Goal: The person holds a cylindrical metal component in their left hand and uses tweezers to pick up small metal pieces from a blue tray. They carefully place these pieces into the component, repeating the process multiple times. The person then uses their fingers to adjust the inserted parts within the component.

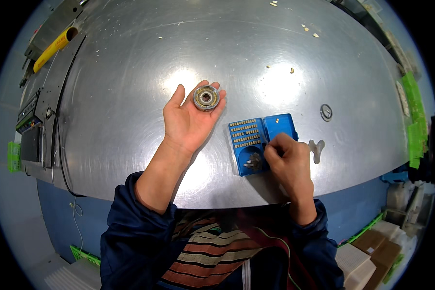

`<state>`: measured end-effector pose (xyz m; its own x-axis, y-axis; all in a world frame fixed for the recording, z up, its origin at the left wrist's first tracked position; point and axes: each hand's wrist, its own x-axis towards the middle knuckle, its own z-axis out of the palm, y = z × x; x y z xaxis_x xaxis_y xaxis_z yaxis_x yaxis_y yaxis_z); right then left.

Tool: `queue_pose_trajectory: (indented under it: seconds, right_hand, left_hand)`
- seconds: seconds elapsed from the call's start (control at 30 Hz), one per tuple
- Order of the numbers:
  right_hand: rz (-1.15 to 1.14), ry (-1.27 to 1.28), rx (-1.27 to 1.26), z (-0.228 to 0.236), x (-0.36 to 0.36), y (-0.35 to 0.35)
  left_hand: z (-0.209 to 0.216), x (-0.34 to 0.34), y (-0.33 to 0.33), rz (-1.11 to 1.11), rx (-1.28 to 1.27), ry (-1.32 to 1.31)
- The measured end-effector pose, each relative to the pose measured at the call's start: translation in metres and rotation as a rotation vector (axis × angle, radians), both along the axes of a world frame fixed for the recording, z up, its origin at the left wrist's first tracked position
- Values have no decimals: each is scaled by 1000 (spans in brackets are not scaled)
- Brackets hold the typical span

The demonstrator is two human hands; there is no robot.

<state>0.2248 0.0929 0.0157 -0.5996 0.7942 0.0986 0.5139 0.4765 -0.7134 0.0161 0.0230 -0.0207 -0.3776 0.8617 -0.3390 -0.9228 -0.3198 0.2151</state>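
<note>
My left hand [188, 118] lies palm up over the table, its fingers holding a round metal bearing [206, 98] with a hole at the centre. My right hand [290, 162] is closed in a pinch at the right side of a blue case [236, 157]. Whatever sits between its fingertips is too small or hidden to make out. Rows of small brass-coloured pieces [245, 133] fill the case's upper part. Below them, a round hollow holds loose silvery bits [253, 162]. The case's blue lid [285, 126] is folded open to the right, with tiny brass-coloured pieces on it.
A flat Y-shaped metal piece [316, 151] lies right of my right hand. Thin dark rings [326, 112] rest farther off on the metal table [130, 72]. Pale scraps [306, 29] dot the far side. A yellow tube [55, 49] and a black cable [62, 159] are at the left.
</note>
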Motion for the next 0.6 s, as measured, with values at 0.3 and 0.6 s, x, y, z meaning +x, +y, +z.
queue_pose_trajectory:
  seconds: [0.3,0.6]
  right_hand:
    - [11,-37,-40,-1,2,-1]
    - [35,7,-53,-3,2,-3]
  left_hand:
    - [1,0,1,-1,-3,-2]
    - [0,0,1,-3,-10,6]
